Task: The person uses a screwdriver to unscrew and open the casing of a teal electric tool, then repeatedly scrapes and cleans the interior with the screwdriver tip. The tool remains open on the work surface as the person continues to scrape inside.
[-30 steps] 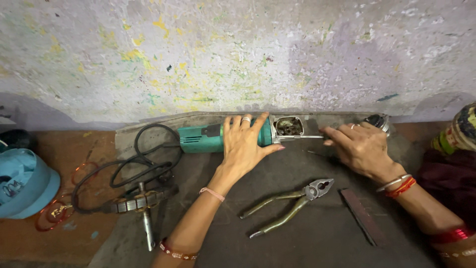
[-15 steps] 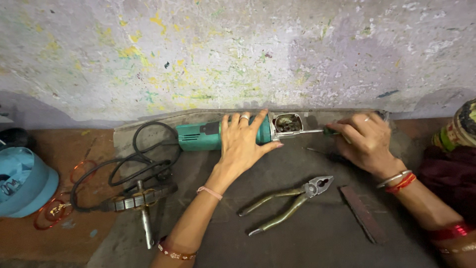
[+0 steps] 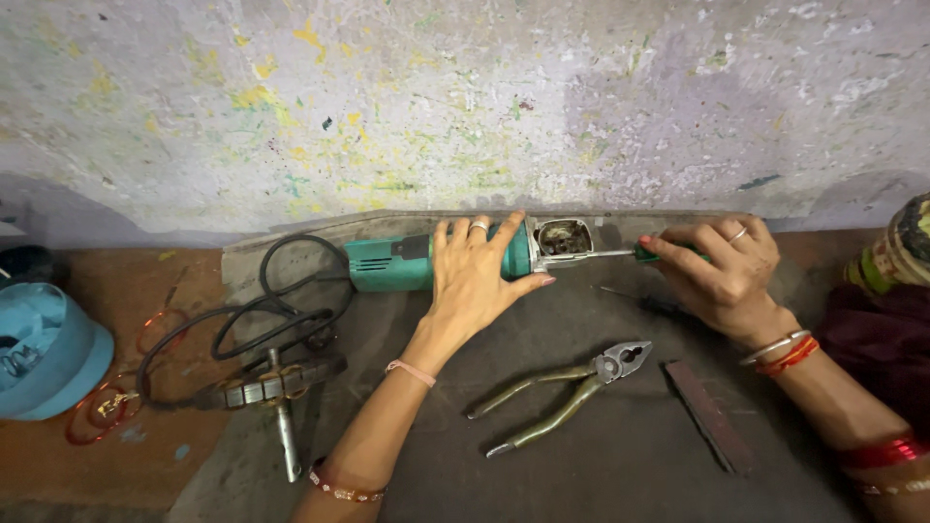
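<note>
Starting at the far left, there's a blue plastic bowl (image 3: 44,353) on the reddish floor, then a motor armature (image 3: 276,387) lying by the looped black cord (image 3: 266,315). The left hand (image 3: 480,281) presses flat, fingers spread, on the teal angle grinder (image 3: 436,261), which sits on the dark mat (image 3: 601,465) against the paint-spattered wall. Combination pliers (image 3: 572,387) lie open below. The right hand (image 3: 727,276) is curled tight round a green-handled screwdriver (image 3: 620,254), tip in the grinder's open head. A flat dark bar (image 3: 707,415) rests nearby.
</note>
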